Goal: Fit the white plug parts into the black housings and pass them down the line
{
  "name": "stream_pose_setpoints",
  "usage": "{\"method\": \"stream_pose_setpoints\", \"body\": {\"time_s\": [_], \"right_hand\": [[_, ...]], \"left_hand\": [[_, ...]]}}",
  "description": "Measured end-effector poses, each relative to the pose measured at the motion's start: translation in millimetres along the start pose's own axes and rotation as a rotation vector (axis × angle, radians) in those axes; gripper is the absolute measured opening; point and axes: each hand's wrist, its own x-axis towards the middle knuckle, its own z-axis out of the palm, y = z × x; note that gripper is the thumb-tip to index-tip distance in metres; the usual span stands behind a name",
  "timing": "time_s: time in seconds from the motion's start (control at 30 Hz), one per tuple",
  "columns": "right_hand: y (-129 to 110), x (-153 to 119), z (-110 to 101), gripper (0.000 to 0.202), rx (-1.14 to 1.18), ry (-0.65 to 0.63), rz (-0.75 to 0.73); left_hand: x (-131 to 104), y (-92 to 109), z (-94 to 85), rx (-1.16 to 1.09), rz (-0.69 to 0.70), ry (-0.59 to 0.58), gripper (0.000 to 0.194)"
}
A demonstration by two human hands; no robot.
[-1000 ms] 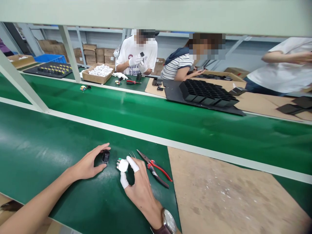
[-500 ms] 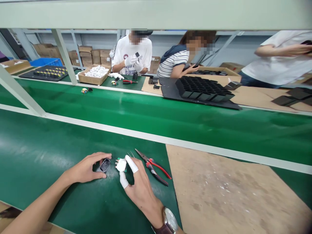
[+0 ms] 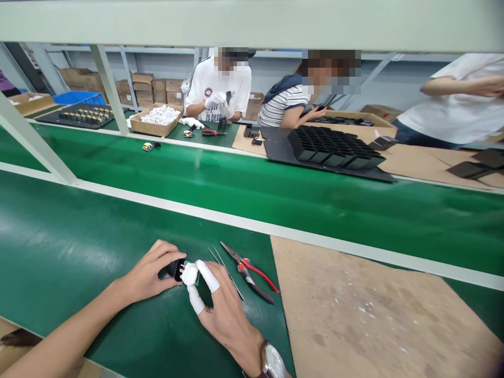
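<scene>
My left hand (image 3: 151,270) is closed around a small black plastic housing (image 3: 174,270), its open end turned to the right. Between the covered thumb and finger of my right hand (image 3: 224,299) is a small circuit board (image 3: 197,276) with a round white piece (image 3: 189,274) on it. White finger covers wrap that thumb and finger. The board's metal pins are at the housing's mouth; how far in they reach is hidden. Just right of my right hand lie tweezers (image 3: 226,272) and long-nose pliers with red and black handles (image 3: 250,273), both on the green bench.
A brown board (image 3: 370,304) covers the bench on the right. Beyond a pale rail (image 3: 205,216) runs a green conveyor belt (image 3: 236,184) carrying a small assembly (image 3: 151,146). Several people work across it, near a box of white pieces (image 3: 156,121) and rows of black housings (image 3: 334,144).
The board in my right hand has moved left to the black housing, which my left hand has turned toward it. On the belt, the small assembly has shifted right.
</scene>
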Motion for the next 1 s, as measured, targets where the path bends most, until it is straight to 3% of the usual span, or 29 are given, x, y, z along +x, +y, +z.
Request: {"method": "stream_pose_setpoints", "body": {"time_s": [1.0], "right_hand": [[-6.3, 6.4, -5.1, 0.053, -0.114, -0.121, 0.001]], "left_hand": [[-2.4, 1.4, 7.4, 0.051, -0.006, -0.049, 0.055]]}}
